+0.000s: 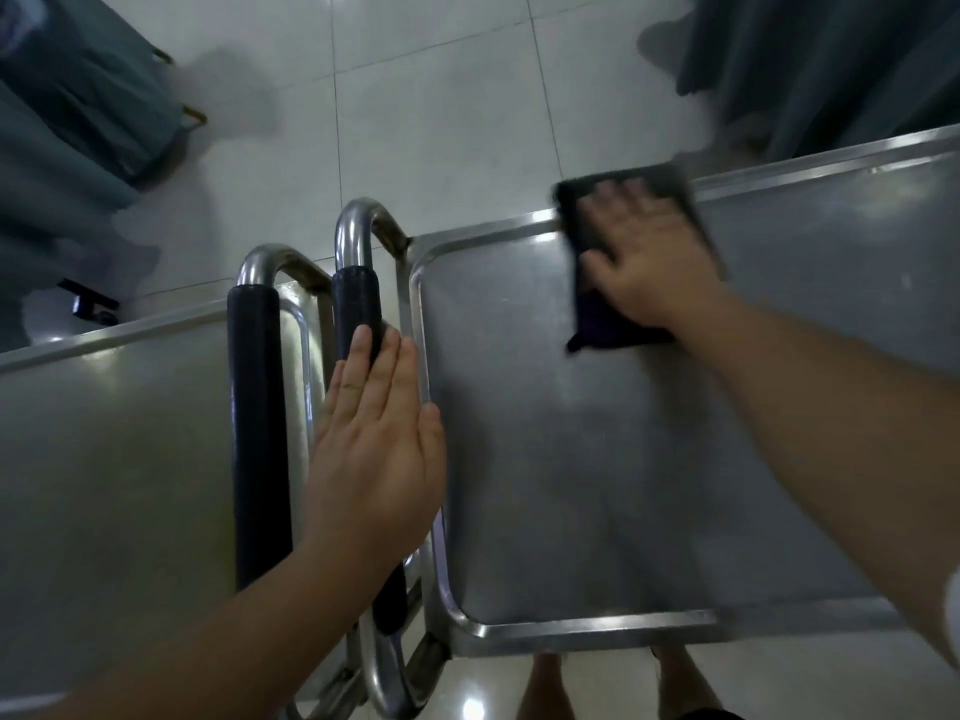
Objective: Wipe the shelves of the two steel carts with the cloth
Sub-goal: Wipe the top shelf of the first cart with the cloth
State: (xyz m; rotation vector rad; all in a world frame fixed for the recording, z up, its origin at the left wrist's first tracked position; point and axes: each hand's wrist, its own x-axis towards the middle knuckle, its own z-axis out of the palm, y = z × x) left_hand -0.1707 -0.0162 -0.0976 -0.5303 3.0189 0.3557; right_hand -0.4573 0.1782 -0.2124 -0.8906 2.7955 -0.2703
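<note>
- Seen from above, two steel carts stand side by side on a pale tiled floor [441,122], their handles meeting in the middle of the view.
- On the right cart [597,628], the top shelf [571,459] is a flat steel tray with a raised rim and rounded corners.
- Pressed onto the far part of that shelf, near its far rim, lies a dark cloth [597,324], blurred at its edges.
- Flat on the cloth rests the right hand [649,262], fingers spread and straight, palm down; it presses the cloth rather than gripping it.
- Beside it, the left hand [374,439] is open too, fingers straight and together, lying along the black-padded handle [358,304] of the right cart with its thumb at the shelf's left rim.
- Further left, the left cart [104,459] shows its own steel shelf and a second black-padded handle [257,433], just beside the first.
- Around the far edges hang grey-blue drapes [78,122] on the left and dark fabric [831,70] on the right.
- Below the near rim of the right cart, the person's bare feet [550,688] show on the floor.
</note>
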